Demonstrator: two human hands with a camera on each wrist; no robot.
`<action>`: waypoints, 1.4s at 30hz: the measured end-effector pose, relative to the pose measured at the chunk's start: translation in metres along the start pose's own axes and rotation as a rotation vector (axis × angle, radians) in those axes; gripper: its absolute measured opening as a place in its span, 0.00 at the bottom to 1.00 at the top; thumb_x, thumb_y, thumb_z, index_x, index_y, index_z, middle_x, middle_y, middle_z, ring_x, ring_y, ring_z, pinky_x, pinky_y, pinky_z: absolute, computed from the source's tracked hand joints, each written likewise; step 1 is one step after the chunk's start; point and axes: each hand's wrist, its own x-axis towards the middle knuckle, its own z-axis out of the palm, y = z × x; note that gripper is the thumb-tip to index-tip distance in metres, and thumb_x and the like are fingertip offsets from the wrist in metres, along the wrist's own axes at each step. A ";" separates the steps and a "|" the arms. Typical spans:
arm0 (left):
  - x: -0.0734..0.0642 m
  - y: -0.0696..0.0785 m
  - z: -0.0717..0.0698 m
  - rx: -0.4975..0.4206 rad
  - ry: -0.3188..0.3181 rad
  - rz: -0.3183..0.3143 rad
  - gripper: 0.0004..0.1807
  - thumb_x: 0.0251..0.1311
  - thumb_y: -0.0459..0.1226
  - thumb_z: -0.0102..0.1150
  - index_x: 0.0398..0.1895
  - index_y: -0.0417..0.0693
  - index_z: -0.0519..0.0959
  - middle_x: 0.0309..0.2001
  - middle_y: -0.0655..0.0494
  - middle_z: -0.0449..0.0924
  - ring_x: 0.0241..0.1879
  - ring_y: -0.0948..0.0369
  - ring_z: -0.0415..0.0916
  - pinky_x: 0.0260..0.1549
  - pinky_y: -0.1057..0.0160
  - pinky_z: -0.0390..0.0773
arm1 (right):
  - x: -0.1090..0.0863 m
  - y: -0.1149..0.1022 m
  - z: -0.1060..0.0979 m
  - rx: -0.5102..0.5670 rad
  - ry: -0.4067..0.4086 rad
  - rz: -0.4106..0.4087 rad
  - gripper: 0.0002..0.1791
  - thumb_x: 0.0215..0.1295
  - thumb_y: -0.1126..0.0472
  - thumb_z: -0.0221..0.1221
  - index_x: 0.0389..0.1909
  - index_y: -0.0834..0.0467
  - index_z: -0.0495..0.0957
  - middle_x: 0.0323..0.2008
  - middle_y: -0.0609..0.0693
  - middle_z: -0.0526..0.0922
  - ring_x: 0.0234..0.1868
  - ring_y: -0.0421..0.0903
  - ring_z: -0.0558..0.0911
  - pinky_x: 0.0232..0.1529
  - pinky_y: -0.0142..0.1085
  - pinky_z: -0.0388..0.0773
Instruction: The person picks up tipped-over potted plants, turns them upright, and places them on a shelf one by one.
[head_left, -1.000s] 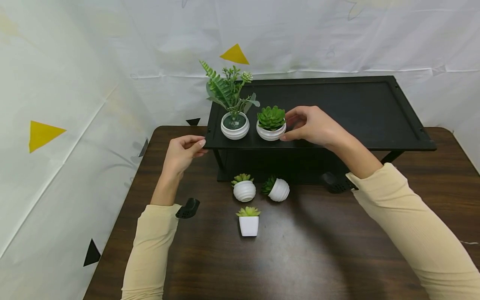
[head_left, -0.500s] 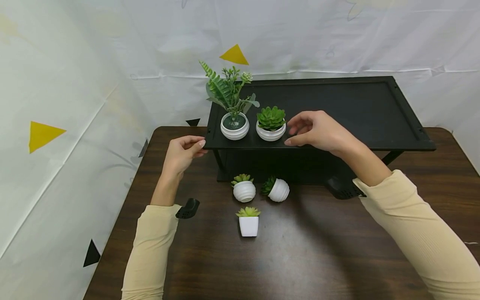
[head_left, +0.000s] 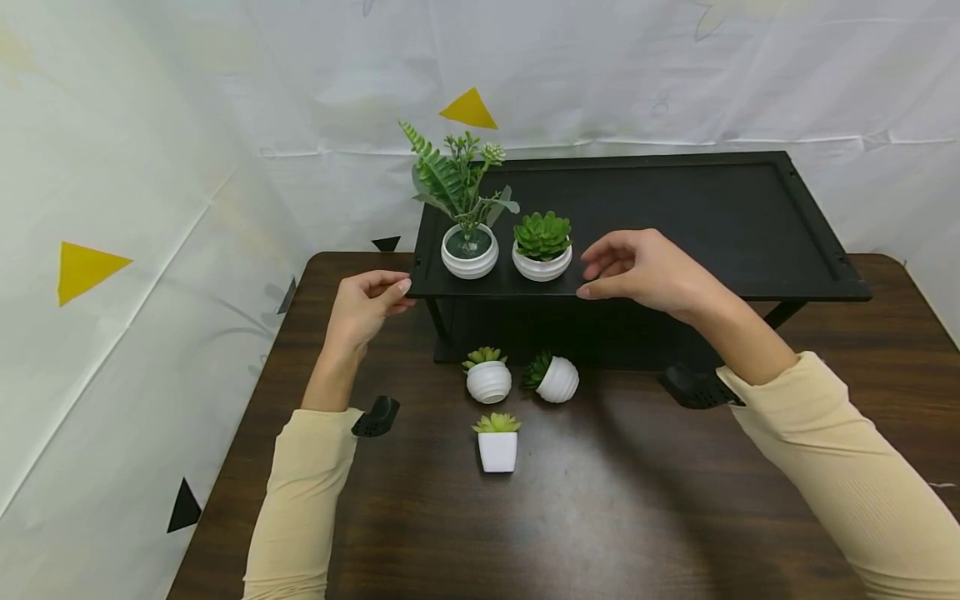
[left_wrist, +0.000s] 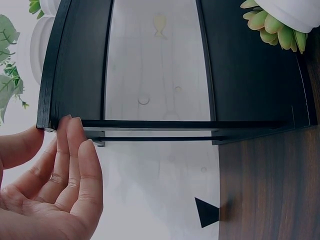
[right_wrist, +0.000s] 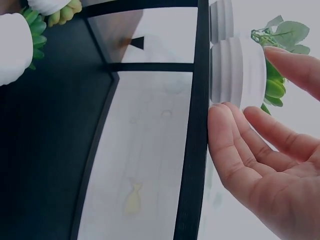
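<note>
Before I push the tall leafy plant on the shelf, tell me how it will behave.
The tall leafy plant may tip, since its foliage rises well above its small white pot. Its thin leaves would probably flex. The pot might slide, as the black shelf looks smooth.

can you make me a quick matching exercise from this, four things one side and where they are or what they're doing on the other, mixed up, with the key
Column one
1. tall leafy plant
2. square white pot
3. left hand
4. right hand

Column two
A. pinching the near left corner of the black shelf
B. on the table, lowest of the pots in the head view
C. holding nothing, fingers bent
D. on top of the shelf, at its left end

Right pairs: 1-D, 2-B, 3-A, 4-C
</note>
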 end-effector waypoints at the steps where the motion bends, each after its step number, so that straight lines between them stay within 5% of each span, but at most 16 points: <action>1: 0.000 0.000 0.000 0.002 0.001 0.000 0.14 0.61 0.32 0.54 0.46 0.30 0.76 0.40 0.43 0.76 0.32 0.57 0.80 0.37 0.64 0.80 | 0.000 0.000 0.000 -0.001 0.000 -0.004 0.22 0.55 0.62 0.64 0.49 0.67 0.73 0.39 0.55 0.77 0.38 0.47 0.77 0.41 0.36 0.73; 23: 0.001 0.001 0.000 -0.005 0.000 -0.006 0.14 0.61 0.32 0.54 0.47 0.30 0.76 0.41 0.42 0.76 0.28 0.65 0.78 0.35 0.68 0.80 | -0.012 0.009 0.003 -0.035 -0.036 -0.038 0.21 0.58 0.60 0.62 0.50 0.65 0.73 0.40 0.54 0.80 0.39 0.44 0.78 0.40 0.34 0.73; 34: 0.001 0.001 0.000 -0.001 0.000 -0.007 0.14 0.61 0.32 0.54 0.46 0.30 0.76 0.41 0.43 0.76 0.29 0.62 0.79 0.36 0.67 0.80 | -0.022 0.017 0.012 -0.019 -0.040 -0.055 0.19 0.56 0.58 0.64 0.47 0.62 0.75 0.38 0.53 0.81 0.39 0.45 0.78 0.37 0.34 0.74; 42: 0.000 0.001 0.000 0.006 -0.003 -0.011 0.14 0.62 0.33 0.54 0.47 0.31 0.76 0.41 0.43 0.76 0.37 0.50 0.79 0.38 0.63 0.80 | -0.029 0.027 0.027 0.029 -0.033 -0.078 0.19 0.55 0.61 0.65 0.46 0.64 0.75 0.37 0.54 0.80 0.38 0.46 0.78 0.37 0.33 0.77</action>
